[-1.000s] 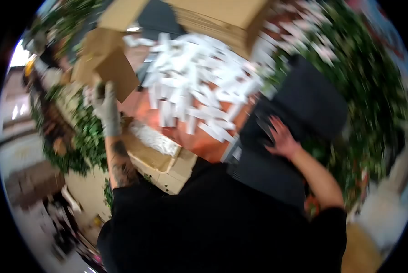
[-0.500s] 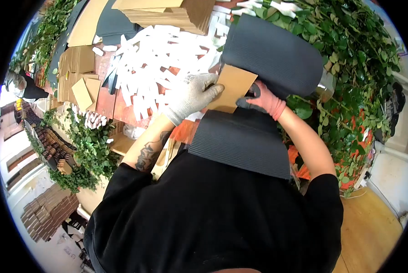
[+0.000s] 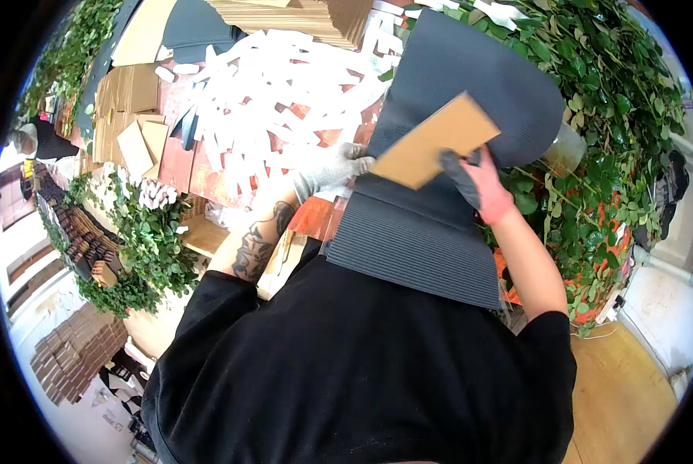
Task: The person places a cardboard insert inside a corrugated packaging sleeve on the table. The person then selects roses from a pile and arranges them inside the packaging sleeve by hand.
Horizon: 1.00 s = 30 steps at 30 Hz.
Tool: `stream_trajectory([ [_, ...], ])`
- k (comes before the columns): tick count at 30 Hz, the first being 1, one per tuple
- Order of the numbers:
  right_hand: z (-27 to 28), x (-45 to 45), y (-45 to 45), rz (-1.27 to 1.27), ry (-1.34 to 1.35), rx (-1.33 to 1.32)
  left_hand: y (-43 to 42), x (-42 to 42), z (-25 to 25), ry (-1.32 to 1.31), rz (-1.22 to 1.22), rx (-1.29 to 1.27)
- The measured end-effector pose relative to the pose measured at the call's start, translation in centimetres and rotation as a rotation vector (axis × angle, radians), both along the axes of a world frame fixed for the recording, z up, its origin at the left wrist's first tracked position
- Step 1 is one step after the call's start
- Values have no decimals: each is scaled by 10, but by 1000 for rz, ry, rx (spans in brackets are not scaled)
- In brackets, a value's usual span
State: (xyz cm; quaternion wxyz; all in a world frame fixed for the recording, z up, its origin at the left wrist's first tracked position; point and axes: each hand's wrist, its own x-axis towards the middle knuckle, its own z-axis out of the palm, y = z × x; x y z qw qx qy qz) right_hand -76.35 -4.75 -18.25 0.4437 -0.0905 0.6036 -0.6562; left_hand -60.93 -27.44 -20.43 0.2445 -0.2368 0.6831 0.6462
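A brown cardboard piece (image 3: 435, 139) is tilted over the dark ribbed sheet (image 3: 420, 243). My right hand (image 3: 478, 182), in a pink and dark glove, pinches its right edge. My left hand (image 3: 335, 168), in a pale grey glove, is at the card's lower left corner with fingers drawn together; whether they grip the corner is hard to tell. The ribbed sheet lies in front of my body, and its far part (image 3: 470, 85) curves up behind the card.
White paper strips (image 3: 277, 100) are scattered over the red table (image 3: 178, 155). Cardboard stacks (image 3: 300, 19) stand at the back, with more cardboard (image 3: 126, 100) at the left. Leafy stems (image 3: 594, 93) fill the right side, and others (image 3: 149, 240) lie at the left.
The card, first in my left hand at the far left, came over the ribbed sheet. Since half a second ago it has turned and shifted right, with my right hand now on its right edge.
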Motion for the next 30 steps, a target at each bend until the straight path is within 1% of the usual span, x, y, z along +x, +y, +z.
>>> stream_trajectory([
  [1,23,4,9,-120,-147,-60,0,6,-14,52,97,180],
  [2,50,2,8,42,-113,-96,-1,7,-22,75,58,219],
  [3,78,-1,6,201,-83,-129,-1,3,-13,74,53,230],
  [4,96,-3,8,291,-174,-54,-1,-3,7,-12,7,92],
  [5,98,-9,10,404,-201,-29,1,-4,16,-95,-40,-49],
  [6,93,-3,8,370,-193,1,0,0,-9,-12,-46,-9],
  [8,76,4,7,328,-185,31,1,-4,5,-37,-57,-23],
  [10,60,-1,3,347,-293,89,1,-6,9,-62,-61,-42],
  [11,58,-1,-5,332,-247,82,0,-6,8,-38,-113,-112],
  [12,45,-3,-7,311,-181,140,-1,-5,7,-16,-164,-181],
  [13,27,-3,-8,290,-115,199,0,-5,9,-19,-163,-179],
  [14,16,-2,-9,292,-116,199,1,-7,14,-15,-197,-271],
  [15,5,-1,-10,294,145,317,2,-8,19,-10,-231,-362],
  [16,7,2,-14,294,408,433,4,-8,22,-10,-229,-358],
  [17,13,2,-16,296,408,437,5,-7,25,-22,-223,-391],
  [19,27,1,-23,257,95,516,5,-8,23,-30,-217,-423],
  [21,26,2,-30,270,90,537,5,-5,14,25,-233,-455],
  [23,22,0,-35,280,88,551,4,-9,20,24,-279,-480],
  [25,20,-1,-38,356,270,705,5,-10,24,23,-324,-509],
  [27,23,-3,-41,351,248,700,4,-11,28,-5,-292,-484],
  [30,36,3,-40,344,230,701,3,-11,24,1,-331,-478],
])
